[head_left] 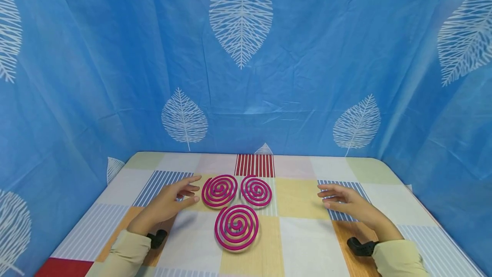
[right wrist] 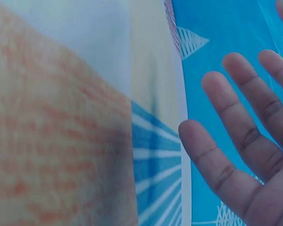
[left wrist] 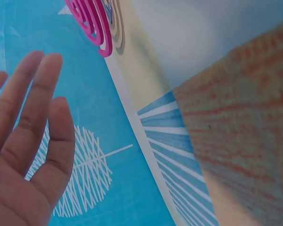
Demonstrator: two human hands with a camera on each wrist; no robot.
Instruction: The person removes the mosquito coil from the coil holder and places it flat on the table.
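Note:
Three flat magenta spiral coils are grouped left of the table's middle: a left back coil [head_left: 219,190], a right back coil [head_left: 256,191] and a front coil [head_left: 236,228]. My left hand [head_left: 169,200] hovers just left of the left back coil, its fingers pointing toward it without touching. Well to the right of the coils hangs my right hand [head_left: 347,202], fingers relaxed and holding nothing. In the left wrist view, part of a magenta coil shows at the top, beyond the relaxed fingers [left wrist: 47,84]. The right wrist view has only spread fingers [right wrist: 226,113] over the cloth.
A patchwork-patterned cloth [head_left: 307,243] covers the table. Blue curtains [head_left: 300,76] with white leaf prints rise behind it and along both sides. A dark band sits on each wrist, at the left sleeve [head_left: 130,251] and right sleeve [head_left: 397,257].

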